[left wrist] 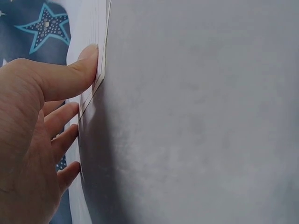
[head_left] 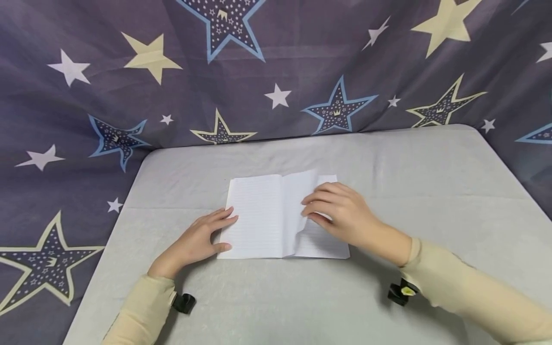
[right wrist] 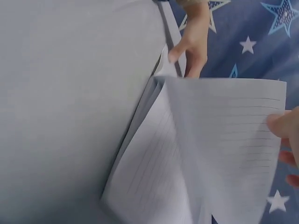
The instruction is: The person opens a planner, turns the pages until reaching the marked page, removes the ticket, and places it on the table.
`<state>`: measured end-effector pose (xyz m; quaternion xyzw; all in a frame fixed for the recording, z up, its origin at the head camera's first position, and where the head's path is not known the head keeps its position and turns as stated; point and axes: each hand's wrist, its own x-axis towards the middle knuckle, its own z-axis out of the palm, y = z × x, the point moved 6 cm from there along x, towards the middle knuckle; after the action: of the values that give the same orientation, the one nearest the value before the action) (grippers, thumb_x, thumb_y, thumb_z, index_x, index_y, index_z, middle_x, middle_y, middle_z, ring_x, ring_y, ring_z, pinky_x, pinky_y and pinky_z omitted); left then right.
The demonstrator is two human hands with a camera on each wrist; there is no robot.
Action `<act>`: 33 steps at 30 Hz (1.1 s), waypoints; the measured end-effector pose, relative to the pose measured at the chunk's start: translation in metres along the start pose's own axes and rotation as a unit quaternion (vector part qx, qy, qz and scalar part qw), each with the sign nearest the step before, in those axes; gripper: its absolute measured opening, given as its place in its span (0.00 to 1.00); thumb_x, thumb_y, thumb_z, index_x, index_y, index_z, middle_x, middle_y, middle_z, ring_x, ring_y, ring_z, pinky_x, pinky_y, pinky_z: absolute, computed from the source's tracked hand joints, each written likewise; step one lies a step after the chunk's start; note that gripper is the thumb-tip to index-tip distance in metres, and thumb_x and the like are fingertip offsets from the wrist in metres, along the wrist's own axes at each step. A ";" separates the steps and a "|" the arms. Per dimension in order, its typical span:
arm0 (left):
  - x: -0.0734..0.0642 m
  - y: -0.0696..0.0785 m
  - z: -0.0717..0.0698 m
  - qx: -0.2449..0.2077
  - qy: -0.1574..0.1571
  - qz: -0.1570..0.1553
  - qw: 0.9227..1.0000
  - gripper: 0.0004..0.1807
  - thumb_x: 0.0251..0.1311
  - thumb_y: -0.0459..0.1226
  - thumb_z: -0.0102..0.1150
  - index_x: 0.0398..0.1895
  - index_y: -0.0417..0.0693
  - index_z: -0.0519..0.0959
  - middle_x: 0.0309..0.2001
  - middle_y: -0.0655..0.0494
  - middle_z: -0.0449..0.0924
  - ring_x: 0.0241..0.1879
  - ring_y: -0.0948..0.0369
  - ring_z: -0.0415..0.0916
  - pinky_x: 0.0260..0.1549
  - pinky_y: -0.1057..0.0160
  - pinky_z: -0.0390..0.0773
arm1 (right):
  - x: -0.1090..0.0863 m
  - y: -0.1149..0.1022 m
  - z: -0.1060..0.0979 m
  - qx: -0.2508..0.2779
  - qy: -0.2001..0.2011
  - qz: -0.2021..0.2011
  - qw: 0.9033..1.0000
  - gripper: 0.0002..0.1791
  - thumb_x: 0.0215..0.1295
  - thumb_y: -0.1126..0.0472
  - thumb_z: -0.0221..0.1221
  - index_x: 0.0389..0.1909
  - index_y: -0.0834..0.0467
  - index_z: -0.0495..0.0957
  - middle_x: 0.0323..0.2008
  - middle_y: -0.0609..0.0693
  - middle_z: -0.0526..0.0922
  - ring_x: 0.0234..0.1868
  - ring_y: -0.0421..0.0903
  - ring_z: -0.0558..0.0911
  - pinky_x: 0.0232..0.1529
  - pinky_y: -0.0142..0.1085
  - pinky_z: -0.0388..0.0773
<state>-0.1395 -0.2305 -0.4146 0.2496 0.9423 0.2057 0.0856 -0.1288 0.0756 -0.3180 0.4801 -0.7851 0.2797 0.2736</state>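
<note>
An open notebook with white lined pages lies on the grey-covered table. My left hand rests at its left edge, fingers spread and their tips on the page margin. In the left wrist view the thumb presses on the pages near a corner. With its thumb and fingers, my right hand pinches the outer edge of one raised page. That page stands up from the right half, lines showing, in the right wrist view. Part of the right half is hidden behind the right hand.
The table has a smooth grey cloth. A dark curtain with stars hangs along its back and sides. Small black devices sit at both wrists, below beige sleeves.
</note>
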 end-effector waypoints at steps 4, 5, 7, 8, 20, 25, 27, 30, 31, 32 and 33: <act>0.001 -0.003 0.002 -0.002 -0.005 -0.001 1.000 0.39 0.52 0.40 0.74 0.69 0.44 0.71 0.73 0.46 0.62 0.72 0.43 0.56 0.66 0.36 0.57 | 0.018 -0.009 0.017 0.012 0.012 -0.031 0.999 0.10 0.51 0.69 0.71 0.33 0.53 0.84 0.44 0.49 0.86 0.48 0.51 0.81 0.53 0.44 0.77; 0.001 -0.003 0.002 -0.003 -0.006 -0.001 1.000 0.39 0.53 0.40 0.74 0.69 0.44 0.71 0.73 0.46 0.62 0.72 0.43 0.56 0.66 0.36 0.57 | 0.023 -0.011 0.022 0.017 0.013 -0.036 0.999 0.10 0.51 0.69 0.71 0.34 0.53 0.84 0.45 0.49 0.86 0.49 0.51 0.81 0.53 0.43 0.77; 0.001 -0.005 0.003 -0.005 -0.008 -0.003 1.000 0.39 0.53 0.40 0.74 0.69 0.44 0.71 0.73 0.46 0.62 0.72 0.43 0.57 0.65 0.36 0.58 | 0.030 -0.014 0.034 0.023 0.016 -0.048 0.998 0.10 0.52 0.69 0.70 0.34 0.53 0.84 0.47 0.49 0.85 0.50 0.51 0.80 0.54 0.42 0.76; 0.001 -0.005 0.003 -0.006 -0.009 -0.004 1.000 0.39 0.53 0.40 0.74 0.69 0.45 0.71 0.73 0.46 0.62 0.72 0.42 0.57 0.65 0.36 0.58 | 0.034 -0.016 0.039 0.025 0.017 -0.052 0.998 0.10 0.53 0.68 0.70 0.34 0.52 0.84 0.47 0.49 0.85 0.50 0.51 0.80 0.54 0.41 0.76; -0.001 -0.012 -0.001 -0.021 -0.001 -0.020 1.000 0.39 0.51 0.41 0.76 0.67 0.44 0.73 0.72 0.44 0.64 0.70 0.42 0.59 0.65 0.38 0.61 | 0.050 -0.020 0.113 0.061 -0.050 -0.017 0.997 0.07 0.61 0.64 0.66 0.36 0.49 0.86 0.53 0.45 0.83 0.45 0.41 0.83 0.50 0.33 0.77; -0.005 -0.015 -0.003 -0.022 0.014 -0.025 0.999 0.38 0.49 0.39 0.77 0.66 0.44 0.74 0.71 0.44 0.65 0.69 0.42 0.61 0.64 0.38 0.62 | 0.045 -0.012 0.145 0.079 -0.154 0.066 0.983 0.07 0.64 0.62 0.64 0.40 0.48 0.85 0.57 0.43 0.80 0.33 0.36 0.80 0.33 0.28 0.75; -0.007 -0.016 -0.003 -0.023 0.019 -0.028 0.999 0.38 0.49 0.39 0.77 0.66 0.44 0.74 0.71 0.45 0.65 0.69 0.42 0.61 0.63 0.38 0.63 | 0.043 -0.010 0.153 0.091 -0.186 0.090 0.974 0.08 0.66 0.62 0.63 0.43 0.48 0.84 0.58 0.43 0.80 0.33 0.35 0.80 0.31 0.27 0.74; -0.008 -0.016 -0.003 -0.021 0.021 -0.029 0.999 0.38 0.50 0.39 0.77 0.67 0.44 0.74 0.71 0.45 0.64 0.69 0.42 0.61 0.63 0.37 0.63 | 0.041 -0.008 0.160 0.103 -0.217 0.110 0.965 0.11 0.67 0.63 0.62 0.48 0.49 0.83 0.58 0.43 0.80 0.35 0.35 0.80 0.33 0.28 0.74; -0.009 -0.016 -0.003 -0.021 0.022 -0.028 0.999 0.38 0.50 0.39 0.77 0.67 0.44 0.74 0.71 0.45 0.64 0.69 0.42 0.61 0.63 0.37 0.63 | 0.040 -0.008 0.161 0.104 -0.223 0.114 0.963 0.11 0.67 0.62 0.62 0.49 0.49 0.82 0.58 0.42 0.80 0.36 0.35 0.80 0.35 0.28 0.75; -0.009 -0.015 -0.004 -0.021 0.022 -0.028 0.999 0.38 0.50 0.39 0.77 0.67 0.44 0.73 0.71 0.45 0.64 0.69 0.42 0.61 0.63 0.37 0.63 | 0.039 -0.007 0.161 0.106 -0.227 0.119 0.961 0.12 0.67 0.62 0.62 0.50 0.49 0.82 0.57 0.42 0.81 0.37 0.35 0.80 0.36 0.29 0.75; -0.009 -0.015 -0.004 -0.021 0.023 -0.027 0.999 0.38 0.50 0.39 0.77 0.67 0.44 0.73 0.71 0.45 0.65 0.69 0.42 0.61 0.63 0.37 0.63 | 0.039 -0.006 0.162 0.107 -0.231 0.124 0.959 0.13 0.67 0.61 0.62 0.52 0.49 0.81 0.55 0.42 0.81 0.38 0.34 0.79 0.37 0.29 0.75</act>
<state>-0.1394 -0.2481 -0.4167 0.2175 0.9459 0.2291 0.0745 -0.1642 -0.0635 -0.4020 0.4570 -0.8458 0.2751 -0.0054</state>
